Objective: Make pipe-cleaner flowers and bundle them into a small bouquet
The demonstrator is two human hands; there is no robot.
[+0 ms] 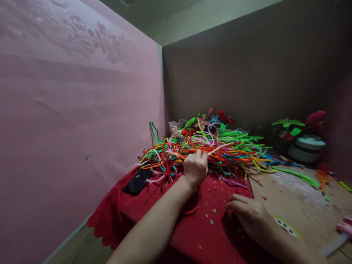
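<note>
A big tangled heap of coloured pipe cleaners [209,148] lies at the back of a table covered with a red cloth [192,227]. My left hand [195,167] reaches into the near edge of the heap, fingers pinched round a pale pipe cleaner [220,147]. My right hand [246,214] rests on the red cloth closer to me, fingers curled down over a small red piece that is mostly hidden. Tiny coloured clippings dot the cloth between both hands. A red loop [191,211] lies under my left wrist.
A black phone [137,181] lies at the cloth's left edge. Finished pipe-cleaner flowers [211,117] stand behind the heap. A white lidded jar [306,148] with flowers sits at the right on bare wood [297,198]. Cardboard walls close the back; a pink sheet hangs left.
</note>
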